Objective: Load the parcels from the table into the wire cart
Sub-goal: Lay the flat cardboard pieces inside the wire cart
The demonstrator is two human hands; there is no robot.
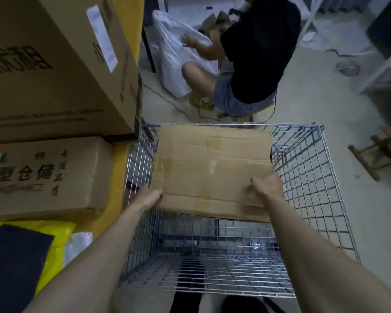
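A flat brown cardboard parcel (212, 168) sits inside the far half of the wire cart (312, 177), its top near rim height. My left hand (150, 196) grips its near left corner and my right hand (266, 187) grips its near right corner. The near half of the cart holds nothing and its mesh floor shows. On the yellow table (120, 175) at the left lie a large carton (54, 64) stacked over a smaller printed carton (43, 177), a yellow bag with a dark item (20, 256) and a clear plastic packet (79, 242).
A person in a black top (253, 55) crouches on the floor just beyond the cart, handling a white plastic bag (178, 55). Cables trail on the floor there. A small wooden stool (379, 154) lies to the cart's right. White shelf frames stand at the back right.
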